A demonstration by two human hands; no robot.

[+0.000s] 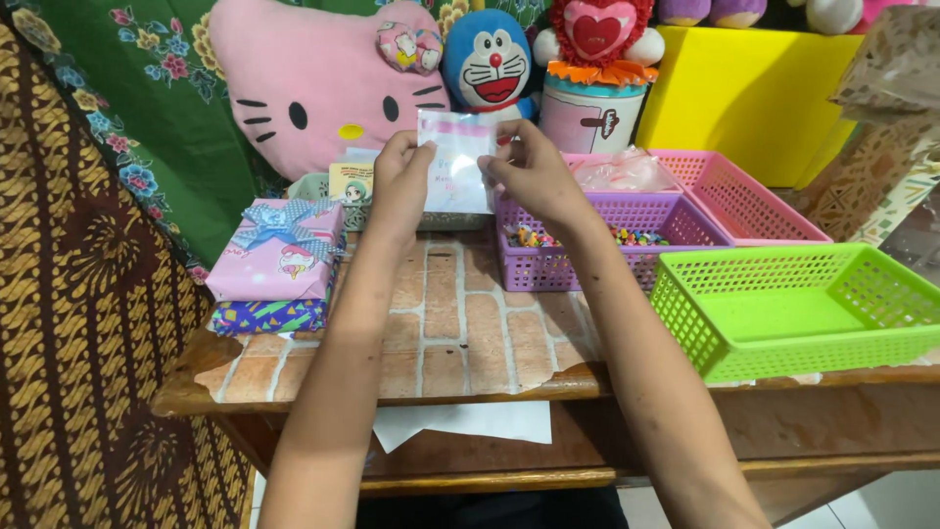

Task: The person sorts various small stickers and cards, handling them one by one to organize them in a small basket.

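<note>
Left hand: I see my left hand (pixel 399 174) in the upper centre of the frame, its grip pinching the left edge of a small clear packet (pixel 455 162).
Right hand: my right hand (pixel 534 176) sits just right of it, its grip pinching the packet's right edge.
Packet: held upright between both hands, above the far part of the worktop (pixel 460 333); it has a pink top strip and a pale body.
Purple basket: the purple basket (pixel 607 240) stands just below and right of my right hand, with small colourful pieces inside.
Pink basket: the pink basket (pixel 754 201) is behind it toward the right, holding a clear bag.
Green basket: the green basket (pixel 803 309) lies at the right edge of the worktop, nearest to me.
Gift box: a wrapped gift box (pixel 279 250) with a blue bow rests on the left.
Background: a pink plush cushion (pixel 313 83) and a blue plush toy (pixel 490 64) line the upper frame.
</note>
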